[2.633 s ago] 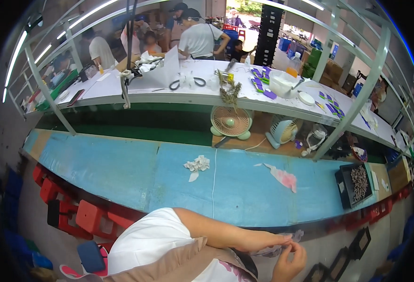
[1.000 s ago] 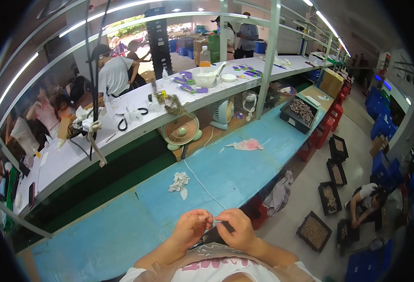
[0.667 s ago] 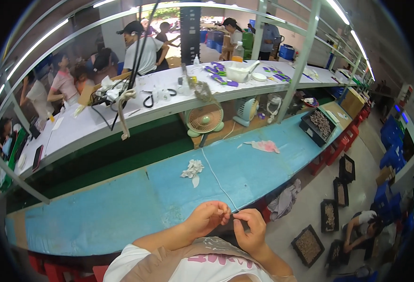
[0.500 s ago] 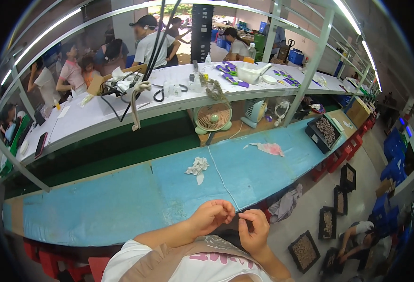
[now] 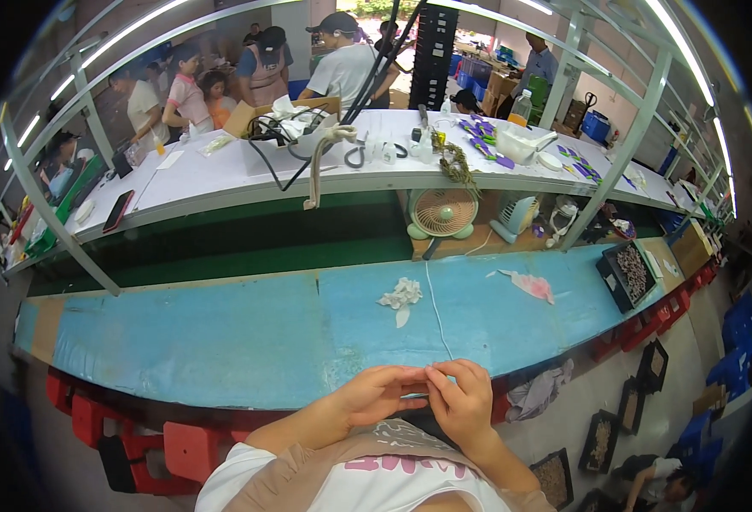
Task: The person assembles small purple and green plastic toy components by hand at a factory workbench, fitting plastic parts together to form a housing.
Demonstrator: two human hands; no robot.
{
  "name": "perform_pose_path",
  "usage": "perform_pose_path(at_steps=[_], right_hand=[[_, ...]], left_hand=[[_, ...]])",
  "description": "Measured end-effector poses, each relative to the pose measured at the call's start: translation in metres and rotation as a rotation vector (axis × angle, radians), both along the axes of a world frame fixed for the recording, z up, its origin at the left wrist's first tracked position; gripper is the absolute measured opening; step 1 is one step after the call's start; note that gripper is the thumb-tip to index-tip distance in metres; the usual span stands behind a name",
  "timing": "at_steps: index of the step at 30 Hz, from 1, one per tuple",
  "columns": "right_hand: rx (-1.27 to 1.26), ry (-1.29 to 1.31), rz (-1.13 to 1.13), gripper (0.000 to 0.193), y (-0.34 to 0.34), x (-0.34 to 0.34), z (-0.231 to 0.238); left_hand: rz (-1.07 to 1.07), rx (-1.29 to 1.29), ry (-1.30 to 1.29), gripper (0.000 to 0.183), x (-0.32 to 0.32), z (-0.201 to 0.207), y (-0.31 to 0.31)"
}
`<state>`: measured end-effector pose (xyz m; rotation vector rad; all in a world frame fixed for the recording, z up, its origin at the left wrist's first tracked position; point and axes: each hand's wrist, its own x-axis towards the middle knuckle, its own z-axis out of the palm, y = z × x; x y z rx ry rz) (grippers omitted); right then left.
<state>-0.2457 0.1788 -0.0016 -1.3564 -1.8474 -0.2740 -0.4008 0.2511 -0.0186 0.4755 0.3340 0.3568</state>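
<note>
Fingertips together! The left hand and right hand met at the near edge of the blue table; whether they pinched anything, I couldn't tell. The white cord lay nearest, running right up behind the fingers. Out right, a black crate sat loaded with small brownish pieces! Up on the white bench, an open box bulged with dark cables and crumpled paper. Beyond it, a person in a dark cap stood among others.
</note>
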Motion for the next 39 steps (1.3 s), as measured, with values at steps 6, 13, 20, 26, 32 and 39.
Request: perform_pose_path(at_steps=[6, 13, 20, 26, 32, 39], right_hand=[[0.012, -0.061, 0.132, 0.025, 0.009, 0.000, -0.003], [0.002, -0.067, 0.281, 0.023, 0.016, -0.002, -0.006], [-0.125, -0.091, 0.333, 0.018, 0.015, -0.006, -0.005], [-0.247, -0.080, 0.347, 0.015, 0.014, -0.012, -0.012], [-0.260, -0.029, 0.346, 0.017, 0.014, -0.011, -0.020], [-0.193, -0.006, 0.282, 0.018, 0.013, -0.010, -0.016]], left_hand=[[-0.047, -0.068, -0.067, 0.051, -0.019, -0.006, -0.001], [-0.019, -0.126, -0.111, 0.052, -0.030, -0.015, -0.006], [-0.004, -0.044, -0.018, 0.048, -0.026, -0.019, -0.008], [-0.001, 0.029, 0.137, 0.044, -0.026, -0.022, -0.011], [-0.044, 0.034, 0.151, 0.044, -0.031, -0.023, -0.009], [-0.057, -0.031, 0.077, 0.046, -0.026, -0.024, -0.001]])
